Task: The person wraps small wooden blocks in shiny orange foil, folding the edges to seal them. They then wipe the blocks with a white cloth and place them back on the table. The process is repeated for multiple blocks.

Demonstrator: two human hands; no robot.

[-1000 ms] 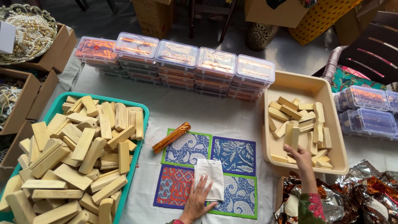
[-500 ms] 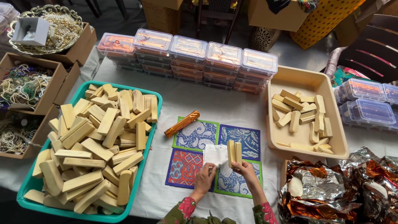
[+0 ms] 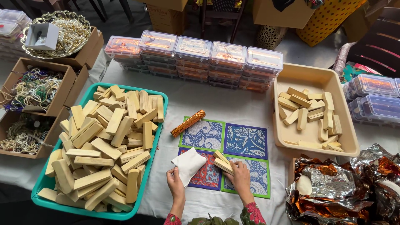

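**Ana:** Two hands show at the near edge, cut off at the wrists, with only a patterned sleeve behind them. What can't you make out?

**Ben:** The crumpled foil wrappers (image 3: 333,187) at near right hide whatever lies under them, and the clear lidded boxes (image 3: 193,54) stacked along the far side show only an orange blur inside. More of those boxes at far right run out of view.

**Ana:** And the open containers?

**Ben:** A green tray (image 3: 160,125) on the left is heaped with pale wooden blocks (image 3: 104,141) lying every which way. The beige tray (image 3: 310,77) on the right holds far fewer, bunched toward its right half. Cardboard boxes (image 3: 62,96) at far left hold tangled bead strings, and a gold basket (image 3: 81,41) beyond them holds pearls and a small white box.

**Ana:** The hands?

**Ben:** The right hand (image 3: 241,173) has its fingers clamped on a pair of wooden blocks (image 3: 222,161), resting over the patterned cloth mat (image 3: 246,141) in the middle. Their long axis runs from far left to near right, tilted off the mat's edges. The left hand (image 3: 175,179) pinches the near corner of a white pouch (image 3: 188,164), thumb and fingers closed on it; the pouch lies just left of the blocks, pointing far right.

**Ana:** Anything else on the mat?

**Ben:** An orange foil-wrapped stick (image 3: 188,123) lies at its far left corner, slanted.
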